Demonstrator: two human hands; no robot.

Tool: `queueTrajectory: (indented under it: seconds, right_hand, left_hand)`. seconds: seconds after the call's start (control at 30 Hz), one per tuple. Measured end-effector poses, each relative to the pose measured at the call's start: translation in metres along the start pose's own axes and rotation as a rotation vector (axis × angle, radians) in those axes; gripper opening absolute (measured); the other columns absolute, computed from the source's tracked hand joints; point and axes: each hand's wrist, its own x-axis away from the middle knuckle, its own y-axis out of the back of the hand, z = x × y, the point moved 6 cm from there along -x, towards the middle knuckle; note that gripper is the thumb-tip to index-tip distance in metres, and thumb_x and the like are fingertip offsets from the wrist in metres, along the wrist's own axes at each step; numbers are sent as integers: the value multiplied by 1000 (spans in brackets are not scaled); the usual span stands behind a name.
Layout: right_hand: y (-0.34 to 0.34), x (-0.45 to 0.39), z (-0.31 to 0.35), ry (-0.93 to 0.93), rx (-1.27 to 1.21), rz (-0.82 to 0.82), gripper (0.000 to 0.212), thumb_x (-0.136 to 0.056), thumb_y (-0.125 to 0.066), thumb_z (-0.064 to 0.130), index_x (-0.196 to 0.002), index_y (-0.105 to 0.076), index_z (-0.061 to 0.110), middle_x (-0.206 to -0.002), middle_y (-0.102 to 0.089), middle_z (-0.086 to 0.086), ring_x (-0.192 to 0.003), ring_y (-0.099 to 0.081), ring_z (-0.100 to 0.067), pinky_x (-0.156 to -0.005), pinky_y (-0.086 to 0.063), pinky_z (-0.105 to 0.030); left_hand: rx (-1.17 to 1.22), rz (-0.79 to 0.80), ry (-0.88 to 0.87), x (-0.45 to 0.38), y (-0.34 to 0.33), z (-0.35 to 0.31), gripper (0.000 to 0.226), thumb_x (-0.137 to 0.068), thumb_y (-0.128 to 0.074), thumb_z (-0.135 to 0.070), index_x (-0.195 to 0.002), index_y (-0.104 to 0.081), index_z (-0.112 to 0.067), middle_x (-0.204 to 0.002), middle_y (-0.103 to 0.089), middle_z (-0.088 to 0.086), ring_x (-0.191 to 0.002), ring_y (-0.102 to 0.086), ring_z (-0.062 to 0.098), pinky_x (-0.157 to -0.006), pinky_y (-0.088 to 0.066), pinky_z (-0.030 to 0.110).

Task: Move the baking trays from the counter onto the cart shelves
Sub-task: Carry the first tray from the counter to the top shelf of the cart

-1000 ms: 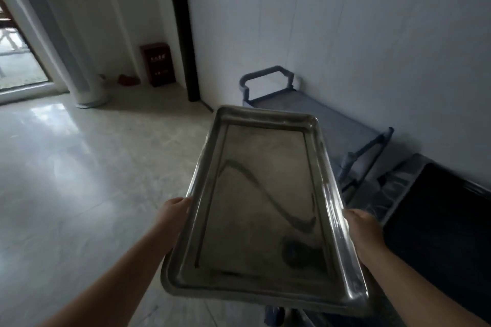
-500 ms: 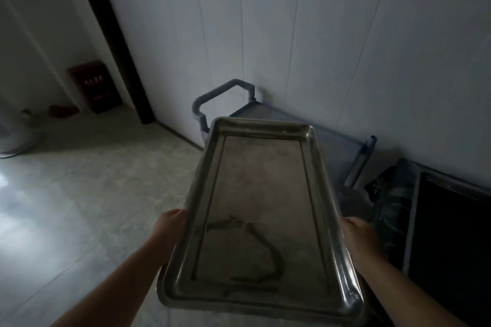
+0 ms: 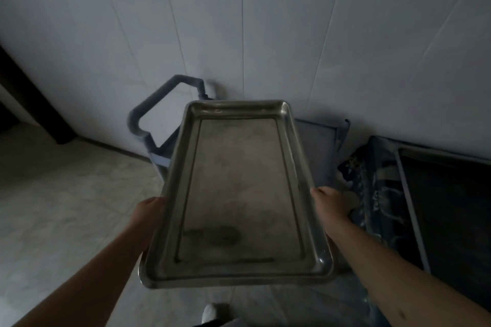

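An empty steel baking tray (image 3: 239, 188) is held level in the air in front of me, long side pointing away. My left hand (image 3: 148, 214) grips its left rim and my right hand (image 3: 329, 203) grips its right rim, fingers hidden under the edges. Behind and below the tray stands the grey-blue cart (image 3: 318, 133), its top shelf mostly covered by the tray. The cart's handle (image 3: 156, 109) sticks out on the left.
A white panelled wall (image 3: 265, 21) rises directly behind the cart. A dark counter with a pale edge (image 3: 451, 199) is at the right, a patterned blue cloth (image 3: 372, 180) beside it. Pale tiled floor (image 3: 53, 194) lies to the left. A dark door frame (image 3: 26, 93) is far left.
My view has swung right and I have come closer to the cart. The tray, still in both hands, now hangs over the cart's top shelf.
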Motion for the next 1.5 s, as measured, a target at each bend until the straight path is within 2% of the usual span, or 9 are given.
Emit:
queueTrajectory:
  seconds: [0.23,0.73,0.9,1.0,1.13,1.27,1.33,1.4,1.5]
  right_hand:
    - [-41,-29,21,-68,108,-111,42,-94,-54,24,-55,-51,7,-54,-50,-11,-52,-45,-24,-50,-32,-31]
    - [-69,-81,38,-131,185,-48,35,-97,-51,22,-70,-61,2,-65,-57,-16,-59,-51,-26,-53,-34,-30]
    - [-72,-83,33,-110,164,-70,33,-97,-54,21,-69,-60,4,-62,-56,-12,-57,-48,-20,-52,-34,-28]
    - [-74,-86,29,-153,101,-47,31,-96,-55,24,-67,-59,13,-63,-57,-7,-63,-52,-26,-55,-36,-29]
    - [-73,-80,22,-266,-40,67,33,-100,-49,36,-94,-67,9,-102,-67,-21,-96,-60,-35,-83,-45,-39]
    - [-65,-24,-16,-477,-199,15,56,-102,-33,50,-136,-52,9,-138,-53,-16,-125,-49,-35,-105,-37,-43]
    - [-65,19,-40,-529,-416,-149,56,-101,-34,52,-129,-58,10,-127,-62,-17,-113,-59,-34,-100,-46,-48]
    - [-69,60,-47,-553,-604,-286,51,-101,-35,51,-113,-65,11,-104,-68,-13,-90,-63,-30,-76,-51,-39]
    - [-96,107,-44,-618,-692,-279,38,-101,-44,44,-84,-63,15,-67,-63,-4,-59,-53,-21,-57,-40,-32]
  left_hand:
    - [-60,125,-18,-90,-3,-37,32,-98,-55,-18,-119,-66,2,-110,-69,19,-96,-63,30,-93,-54,47]
    - [-323,178,16,-156,-28,-51,30,-102,-47,-28,-96,-71,-11,-92,-71,9,-78,-67,19,-57,-48,25]
    - [-249,214,63,-163,-29,-44,26,-100,-50,-26,-96,-71,-12,-93,-73,11,-81,-69,21,-57,-50,27]
    - [-116,218,152,-163,-28,-42,28,-98,-54,-28,-96,-72,-6,-92,-74,20,-87,-72,35,-70,-58,41]
    - [-49,277,210,-167,-26,-39,29,-96,-59,-27,-99,-70,0,-86,-75,22,-69,-69,28,-67,-57,41]
    - [84,332,236,-176,-26,-44,24,-95,-61,-27,-90,-66,-4,-61,-70,8,-54,-67,20,-53,-54,32]
    - [153,326,207,-182,-26,-51,26,-97,-58,-29,-82,-64,-9,-58,-63,8,-48,-61,18,-47,-49,28]
    - [141,319,147,-190,-28,-60,30,-98,-56,-32,-78,-64,-12,-61,-56,7,-49,-54,18,-50,-45,28]
    - [52,315,46,-196,-35,-68,25,-98,-60,-30,-89,-70,-10,-71,-67,10,-61,-64,23,-61,-53,33]
